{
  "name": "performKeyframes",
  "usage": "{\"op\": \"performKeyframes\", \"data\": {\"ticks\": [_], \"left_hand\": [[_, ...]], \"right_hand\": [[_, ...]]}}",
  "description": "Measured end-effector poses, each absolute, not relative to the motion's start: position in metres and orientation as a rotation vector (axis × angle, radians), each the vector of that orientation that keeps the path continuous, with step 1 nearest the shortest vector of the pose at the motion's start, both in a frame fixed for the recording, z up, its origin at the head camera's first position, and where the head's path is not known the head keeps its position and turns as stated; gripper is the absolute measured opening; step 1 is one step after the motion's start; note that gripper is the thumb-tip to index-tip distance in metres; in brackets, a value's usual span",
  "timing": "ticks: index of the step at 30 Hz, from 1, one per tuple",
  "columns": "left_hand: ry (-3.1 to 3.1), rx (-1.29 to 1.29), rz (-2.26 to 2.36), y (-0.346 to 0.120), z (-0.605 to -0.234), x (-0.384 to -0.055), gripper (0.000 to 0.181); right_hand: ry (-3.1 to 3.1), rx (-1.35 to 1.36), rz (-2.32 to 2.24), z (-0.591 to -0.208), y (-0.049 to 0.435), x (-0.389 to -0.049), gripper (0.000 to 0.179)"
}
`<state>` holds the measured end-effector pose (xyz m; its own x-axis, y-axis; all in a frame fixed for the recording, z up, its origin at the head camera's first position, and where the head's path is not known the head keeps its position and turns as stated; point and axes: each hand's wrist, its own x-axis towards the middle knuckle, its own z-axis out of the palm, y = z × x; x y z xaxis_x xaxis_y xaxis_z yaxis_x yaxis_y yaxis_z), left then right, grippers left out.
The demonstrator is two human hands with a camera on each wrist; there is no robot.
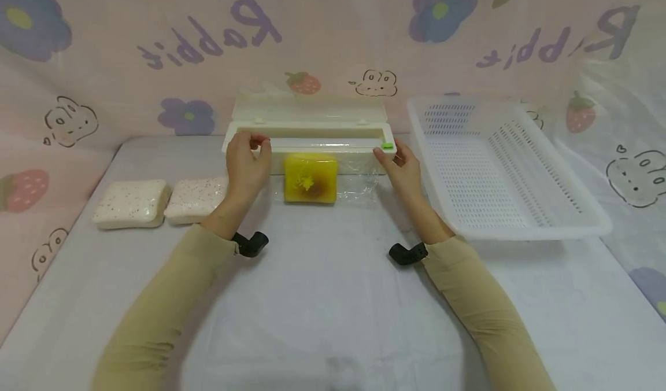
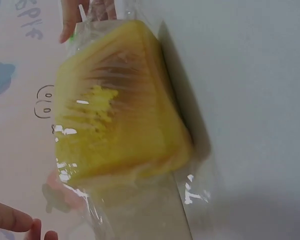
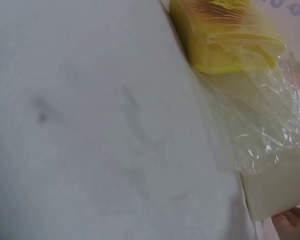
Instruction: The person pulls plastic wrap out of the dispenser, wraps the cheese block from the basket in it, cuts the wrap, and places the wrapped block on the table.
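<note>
A yellow, sponge-like block (image 1: 310, 178) with a browned patch stands on the table, clear plastic wrap (image 1: 359, 185) over it and spreading to its right. Behind it is a long white wrap dispenser box (image 1: 335, 162), its lid raised, a green slider (image 1: 387, 146) at the right end of the front rim. At the box's front-left rim my left hand (image 1: 247, 162) has thumb and fingertips close together; whether clear film is between them is unclear. My right hand (image 1: 403, 171) grips the box's right front corner, thumb beside the slider.
Two pale speckled blocks, one (image 1: 131, 204) at the far left and one (image 1: 195, 200) partly behind the left wrist, lie on the table. A white perforated basket (image 1: 525, 232) stands to the right. A printed curtain (image 1: 333, 44) hangs behind.
</note>
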<state>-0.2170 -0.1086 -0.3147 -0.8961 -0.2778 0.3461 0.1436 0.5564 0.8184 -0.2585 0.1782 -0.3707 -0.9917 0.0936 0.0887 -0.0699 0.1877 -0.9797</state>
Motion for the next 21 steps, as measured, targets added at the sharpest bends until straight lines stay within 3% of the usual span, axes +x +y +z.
{"op": "performKeyframes", "data": {"ticks": [9, 21], "left_hand": [[-2.401, 0.009, -1.36, -0.077, -0.305, -0.227, 0.02], [-2.602, -0.324, -1.33, -0.016, -0.301, -0.251, 0.019]], "right_hand": [[-2.32, -0.055, 1.889, -0.378, 0.182, -0.264, 0.063], [-2.366, -0.06, 1.777, -0.379, 0.183, -0.264, 0.063]]}}
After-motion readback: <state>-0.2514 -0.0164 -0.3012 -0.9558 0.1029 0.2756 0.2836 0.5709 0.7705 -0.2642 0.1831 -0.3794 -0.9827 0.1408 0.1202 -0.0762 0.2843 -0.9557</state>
